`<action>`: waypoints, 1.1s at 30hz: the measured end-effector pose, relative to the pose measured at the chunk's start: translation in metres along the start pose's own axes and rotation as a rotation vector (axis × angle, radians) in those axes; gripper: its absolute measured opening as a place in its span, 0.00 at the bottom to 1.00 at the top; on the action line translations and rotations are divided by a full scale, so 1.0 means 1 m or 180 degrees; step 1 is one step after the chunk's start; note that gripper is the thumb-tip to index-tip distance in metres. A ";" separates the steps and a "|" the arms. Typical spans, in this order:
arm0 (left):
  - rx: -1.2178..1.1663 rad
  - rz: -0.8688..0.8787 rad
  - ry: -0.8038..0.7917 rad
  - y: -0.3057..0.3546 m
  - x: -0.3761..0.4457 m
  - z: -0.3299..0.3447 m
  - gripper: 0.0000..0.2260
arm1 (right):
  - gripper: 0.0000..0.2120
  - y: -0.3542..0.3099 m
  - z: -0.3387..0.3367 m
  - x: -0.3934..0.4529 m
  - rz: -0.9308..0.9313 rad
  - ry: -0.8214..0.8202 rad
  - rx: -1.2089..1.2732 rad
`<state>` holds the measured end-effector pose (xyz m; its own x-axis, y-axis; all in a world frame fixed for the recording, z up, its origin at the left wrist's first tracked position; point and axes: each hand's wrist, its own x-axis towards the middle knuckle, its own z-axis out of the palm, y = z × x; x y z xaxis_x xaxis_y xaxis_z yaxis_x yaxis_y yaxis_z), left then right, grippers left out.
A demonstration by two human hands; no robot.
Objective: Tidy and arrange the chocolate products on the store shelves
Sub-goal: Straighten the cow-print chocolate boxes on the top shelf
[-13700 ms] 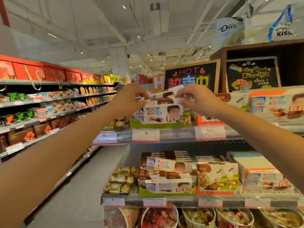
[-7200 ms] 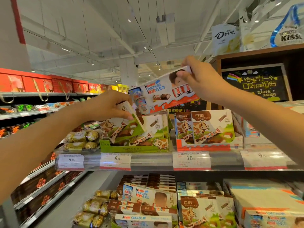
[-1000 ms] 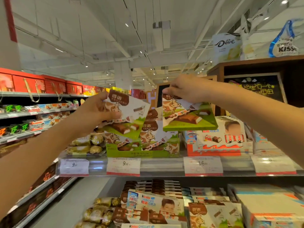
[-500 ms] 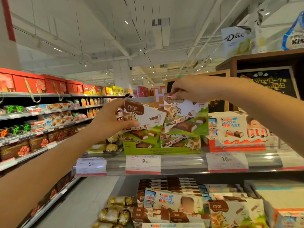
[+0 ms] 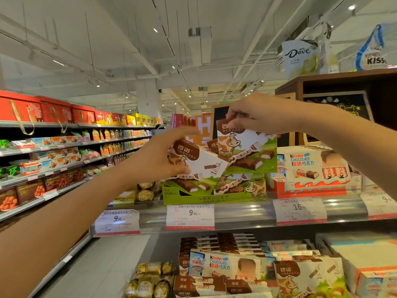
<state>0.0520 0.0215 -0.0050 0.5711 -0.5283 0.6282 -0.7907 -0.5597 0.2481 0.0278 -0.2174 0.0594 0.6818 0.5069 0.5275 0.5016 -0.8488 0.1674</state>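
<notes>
Gripping cow-print boxes [image 5: 199, 162], both hands [image 5: 261, 114].

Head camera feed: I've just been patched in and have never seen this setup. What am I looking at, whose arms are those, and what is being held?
There is no robot here. The single picture comes from a camera worn on a person's head, looking forward at a store shelf, so the two bare arms belong to the wearer. The left hand grips a cow-print chocolate box, tilted. The right hand pinches the top edge of a second cow-print box, upright. Both boxes are above a green display tray holding more of them, on the upper shelf. Beside the tray stand Kinder Chocolate boxes on one side and gold-wrapped chocolates on the other. Price tags hang along the shelf's front edge.
</notes>
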 end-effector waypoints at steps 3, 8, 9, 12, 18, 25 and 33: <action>-0.0044 0.0146 0.0005 0.002 0.009 -0.005 0.19 | 0.12 0.000 0.001 0.002 0.0029 -0.0015 0.0021; -0.0555 -0.0055 0.0592 -0.019 -0.005 -0.010 0.15 | 0.11 0.001 -0.002 0.001 0.0085 0.0033 0.0173; -0.0549 -0.0138 0.0649 -0.023 -0.008 -0.010 0.16 | 0.11 0.001 -0.003 0.002 0.0091 0.0043 0.0174; -0.0435 -0.0278 0.0624 -0.028 -0.013 -0.005 0.18 | 0.11 -0.001 -0.003 0.005 0.0023 0.0074 0.0129; 0.0024 -0.0232 0.0789 -0.024 -0.010 -0.004 0.13 | 0.11 -0.005 -0.002 0.008 -0.0032 0.0033 0.0068; 0.0031 -0.0175 0.0604 -0.022 -0.019 -0.005 0.14 | 0.10 -0.002 0.001 0.002 -0.0089 0.0034 0.0107; 0.0374 0.0140 0.0442 -0.023 -0.016 -0.006 0.15 | 0.11 -0.003 0.001 0.002 -0.0122 0.0003 0.0090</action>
<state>0.0597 0.0474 -0.0164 0.4942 -0.4654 0.7343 -0.7784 -0.6130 0.1354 0.0283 -0.2136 0.0594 0.6612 0.5389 0.5219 0.5423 -0.8240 0.1638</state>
